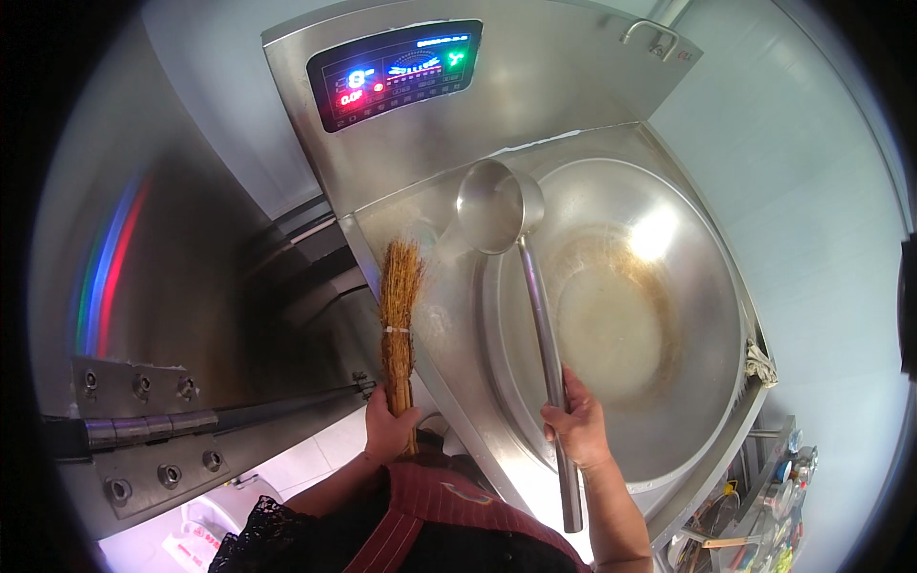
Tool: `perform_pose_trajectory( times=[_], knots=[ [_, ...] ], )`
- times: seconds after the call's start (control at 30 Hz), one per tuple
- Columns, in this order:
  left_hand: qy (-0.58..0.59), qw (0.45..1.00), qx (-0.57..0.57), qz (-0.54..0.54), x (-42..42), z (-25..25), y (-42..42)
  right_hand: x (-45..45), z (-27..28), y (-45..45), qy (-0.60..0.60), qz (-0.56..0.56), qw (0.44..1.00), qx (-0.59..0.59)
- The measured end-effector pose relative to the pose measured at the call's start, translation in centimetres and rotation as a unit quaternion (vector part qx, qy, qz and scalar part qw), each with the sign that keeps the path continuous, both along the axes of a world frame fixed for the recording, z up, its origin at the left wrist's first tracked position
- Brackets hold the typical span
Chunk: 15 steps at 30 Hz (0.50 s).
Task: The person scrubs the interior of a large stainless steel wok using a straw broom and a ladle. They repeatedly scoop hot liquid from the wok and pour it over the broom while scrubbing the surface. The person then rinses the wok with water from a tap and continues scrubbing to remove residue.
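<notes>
My left hand (390, 424) grips the lower end of a straw whisk brush (398, 315), whose bristles point up over the left edge of the steel stove top. My right hand (579, 421) is closed around the metal handle of a large steel ladle (501, 208). The ladle's deep, round bowl is raised beyond the upper left rim of a wide steel wok (706, 336). A shallow pool of cloudy liquid (609, 329) lies at the wok's bottom, with a brownish ring around it.
Behind the wok rises a steel splashback with a lit display panel (394, 75) and a faucet (652, 39). A hinged steel surface (179, 286) stands at left. A crumpled cloth (759, 364) lies by the right edge, above a shelf (752, 501) of utensils and containers.
</notes>
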<state>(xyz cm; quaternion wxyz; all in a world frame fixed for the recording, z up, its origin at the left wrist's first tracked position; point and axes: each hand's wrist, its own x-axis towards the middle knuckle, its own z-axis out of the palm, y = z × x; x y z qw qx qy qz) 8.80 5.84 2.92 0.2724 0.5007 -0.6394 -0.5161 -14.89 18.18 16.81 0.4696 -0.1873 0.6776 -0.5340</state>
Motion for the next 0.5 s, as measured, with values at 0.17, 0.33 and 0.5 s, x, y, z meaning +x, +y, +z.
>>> perform_pose_trajectory(
  times=[0.17,0.33,0.5],
  knots=[
    [0.001,1.000,0.000,0.000,-0.1,0.0,0.2,-0.1,-0.6,0.4,0.063,0.020,0.998,0.024],
    [0.015,1.000,-0.007,0.003,-0.4,0.2,0.4,-0.4,-2.7,1.6,0.196,0.058,0.978,0.039],
    [0.005,1.000,0.013,-0.006,0.3,0.4,0.1,0.9,-2.7,2.0,0.351,0.093,0.931,0.038]
  ],
)
